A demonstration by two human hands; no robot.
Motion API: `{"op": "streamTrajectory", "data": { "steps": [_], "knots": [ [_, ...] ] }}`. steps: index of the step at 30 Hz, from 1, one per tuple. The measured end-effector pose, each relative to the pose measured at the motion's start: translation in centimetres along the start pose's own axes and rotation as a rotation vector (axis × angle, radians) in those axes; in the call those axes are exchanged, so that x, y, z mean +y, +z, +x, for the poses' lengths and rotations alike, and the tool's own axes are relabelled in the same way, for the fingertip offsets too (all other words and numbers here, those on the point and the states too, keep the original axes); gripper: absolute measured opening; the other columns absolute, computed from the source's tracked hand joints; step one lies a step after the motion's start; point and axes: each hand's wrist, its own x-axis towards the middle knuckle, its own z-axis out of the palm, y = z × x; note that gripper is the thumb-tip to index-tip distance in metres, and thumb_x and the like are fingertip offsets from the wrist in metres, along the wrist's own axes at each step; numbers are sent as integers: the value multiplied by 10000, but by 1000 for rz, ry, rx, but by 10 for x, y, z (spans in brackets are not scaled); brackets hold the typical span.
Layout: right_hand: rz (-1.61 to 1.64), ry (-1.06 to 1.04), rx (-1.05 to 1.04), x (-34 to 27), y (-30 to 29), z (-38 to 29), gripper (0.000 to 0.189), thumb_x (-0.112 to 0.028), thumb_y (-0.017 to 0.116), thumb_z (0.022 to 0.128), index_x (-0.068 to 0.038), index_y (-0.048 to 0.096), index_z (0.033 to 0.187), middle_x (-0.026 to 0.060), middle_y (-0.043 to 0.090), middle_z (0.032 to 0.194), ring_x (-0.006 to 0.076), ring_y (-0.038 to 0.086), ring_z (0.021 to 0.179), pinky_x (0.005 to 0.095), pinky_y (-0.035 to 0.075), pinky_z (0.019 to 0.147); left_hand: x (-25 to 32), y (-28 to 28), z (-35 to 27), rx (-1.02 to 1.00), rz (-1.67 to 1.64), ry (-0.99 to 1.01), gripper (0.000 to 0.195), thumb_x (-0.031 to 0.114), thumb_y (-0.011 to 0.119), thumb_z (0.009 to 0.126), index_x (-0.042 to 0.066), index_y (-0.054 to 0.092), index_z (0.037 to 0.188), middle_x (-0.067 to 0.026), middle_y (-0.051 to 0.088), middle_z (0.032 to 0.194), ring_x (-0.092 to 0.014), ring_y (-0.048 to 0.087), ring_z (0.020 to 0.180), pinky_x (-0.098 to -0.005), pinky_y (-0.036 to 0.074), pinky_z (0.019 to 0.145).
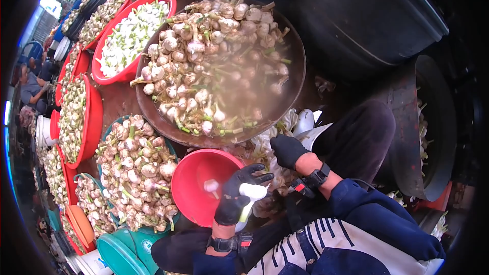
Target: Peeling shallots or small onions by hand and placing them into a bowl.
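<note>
My left hand [231, 194], in a black glove, holds a white peeled garlic bulb [253, 191] with a short green stem. It is beside the rim of a red plastic basin [187, 183], which holds one garlic bulb [211, 186]. My right hand [288, 151], also gloved in black, is curled above a heap of garlic skins [280, 168] between my knees. Whether it grips anything is hidden. Beyond both hands stands a wide round metal pan [298, 95] with unpeeled garlic bulbs [191, 61] partly under murky water.
Left of the red basin is a heaped tub of unpeeled garlic [137, 172]. A green bucket [118, 250] lies tilted at lower left. Red basins, one with peeled garlic [131, 38], line the left side. Large black tub [366, 19] stands at upper right. A person [32, 88] sits far left.
</note>
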Motion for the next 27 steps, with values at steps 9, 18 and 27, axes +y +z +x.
{"op": "streamTrajectory", "data": {
  "steps": [9,18,27],
  "knots": [
    [-264,205,334,29,-51,152,183,-119,562,770,-74,628,936,155,571,1090,328,629,898,438,524,739,-14,-14,4,154,16,-159,331,7,485,808,-54,525,1131,-138,615,1075,-176,647,794,-271,522,689],
    [-365,69,163,85,-46,205,223,-111,501,813,-33,667,940,167,665,961,321,655,875,424,512,769,-29,-22,12,24,241,-110,358,42,480,823,-47,510,1168,-173,531,1234,-279,597,1045,-353,484,852],
    [792,64,265,8,-72,113,191,-106,635,790,25,643,928,104,646,718,178,636,689,327,513,580,-30,-32,14,283,-159,-46,484,109,491,905,13,322,1348,-183,497,1284,-368,620,975,-358,551,735]
  ]
}}
